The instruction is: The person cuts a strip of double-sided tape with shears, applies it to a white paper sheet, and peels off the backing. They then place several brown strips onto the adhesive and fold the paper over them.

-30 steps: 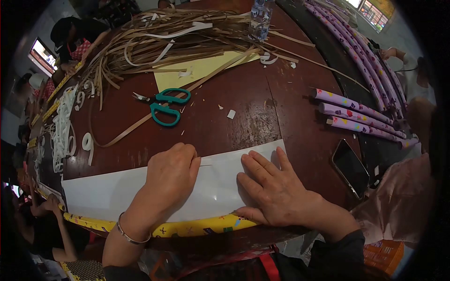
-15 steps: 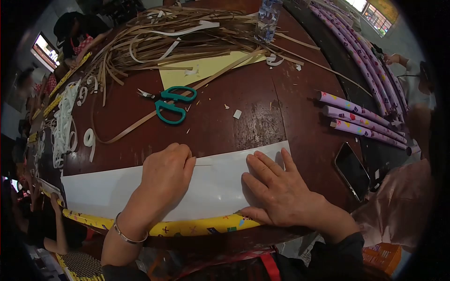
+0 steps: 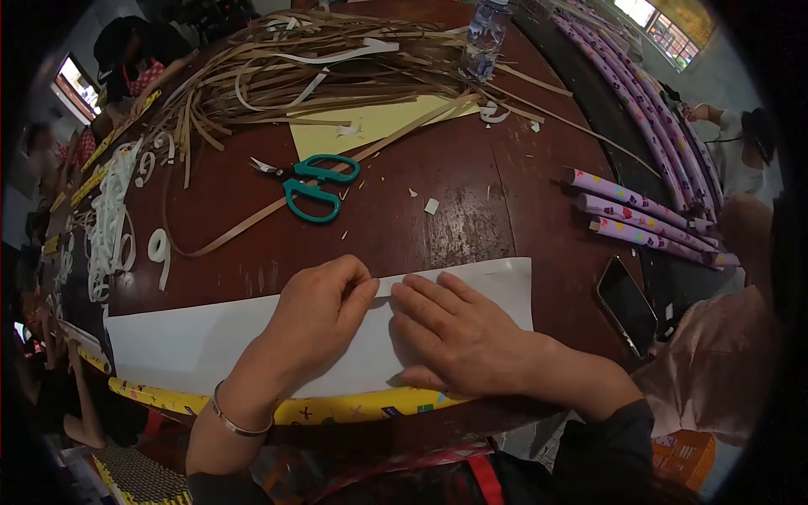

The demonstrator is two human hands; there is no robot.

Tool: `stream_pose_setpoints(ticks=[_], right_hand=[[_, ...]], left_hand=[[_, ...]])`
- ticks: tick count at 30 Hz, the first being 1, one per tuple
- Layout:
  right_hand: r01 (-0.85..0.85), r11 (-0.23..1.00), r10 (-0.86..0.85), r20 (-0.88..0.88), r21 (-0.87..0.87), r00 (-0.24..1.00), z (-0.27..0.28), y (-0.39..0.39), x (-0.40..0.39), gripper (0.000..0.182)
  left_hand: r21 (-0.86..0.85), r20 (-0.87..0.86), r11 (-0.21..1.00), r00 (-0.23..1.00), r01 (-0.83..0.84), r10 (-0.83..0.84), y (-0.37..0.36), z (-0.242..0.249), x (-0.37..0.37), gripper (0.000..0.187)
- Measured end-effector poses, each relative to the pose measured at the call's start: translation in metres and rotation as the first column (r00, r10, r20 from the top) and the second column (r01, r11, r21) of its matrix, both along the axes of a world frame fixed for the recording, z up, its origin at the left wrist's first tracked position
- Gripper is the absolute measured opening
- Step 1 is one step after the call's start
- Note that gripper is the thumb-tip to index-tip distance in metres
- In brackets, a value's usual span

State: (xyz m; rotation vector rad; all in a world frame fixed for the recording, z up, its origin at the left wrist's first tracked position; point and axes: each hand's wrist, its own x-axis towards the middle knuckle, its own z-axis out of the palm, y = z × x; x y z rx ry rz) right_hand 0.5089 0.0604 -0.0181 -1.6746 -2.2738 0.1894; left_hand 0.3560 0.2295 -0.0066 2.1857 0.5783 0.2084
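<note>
A long sheet of paper [image 3: 189, 341], white side up, lies along the near part of the table. Its near edge meets a yellow patterned strip [image 3: 337, 410] at the table's front. My left hand [image 3: 324, 303] rests on the sheet with thumb and fingers pinched together near its far edge. A thin piece shows beside those fingertips; what it is, I cannot make out. Close to its right, my right hand [image 3: 467, 341] lies flat on the paper with fingers stretched out. Beyond the sheet are teal-handled scissors [image 3: 318, 187], their blades apart.
A heap of brown strips [image 3: 278, 76] spreads at the back, beside a water bottle [image 3: 484, 42] and yellow paper [image 3: 370, 126]. White strips [image 3: 109, 227] lie left. Purple patterned rolls [image 3: 648, 223] and a phone [image 3: 627, 305] are right. Other people work around the table.
My left hand has slid right along the sheet, still pinched. My right hand has moved left, so the two hands are now almost side by side. The view has shifted slightly.
</note>
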Motion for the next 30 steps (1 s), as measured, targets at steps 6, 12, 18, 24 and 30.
stream_pose_setpoints(ticks=[6,12,18,24,30], right_hand=[[0.001,0.998,-0.002,-0.013,-0.060,1.000,-0.008,0.005,0.000,0.069],[0.031,0.997,-0.030,0.016,-0.067,0.999,-0.008,0.003,0.000,0.072],[0.046,0.998,-0.045,0.017,-0.040,0.999,-0.009,0.004,0.000,0.070],[0.048,0.998,-0.047,0.024,-0.050,0.999,-0.007,0.004,-0.001,0.070],[0.055,0.996,-0.054,0.027,-0.064,0.998,-0.006,0.005,-0.001,0.071]], left_hand=[[0.038,-0.043,0.999,0.999,0.019,-0.017,0.005,0.001,-0.005,0.019],[0.162,-0.131,0.986,0.991,0.042,-0.021,0.007,0.002,-0.009,0.021],[0.339,-0.219,0.937,0.976,0.084,-0.008,0.006,0.003,-0.009,0.019],[0.389,-0.239,0.917,0.971,0.087,0.009,0.007,0.002,-0.012,0.017],[0.411,-0.247,0.907,0.969,0.086,0.020,0.008,0.003,-0.016,0.016]])
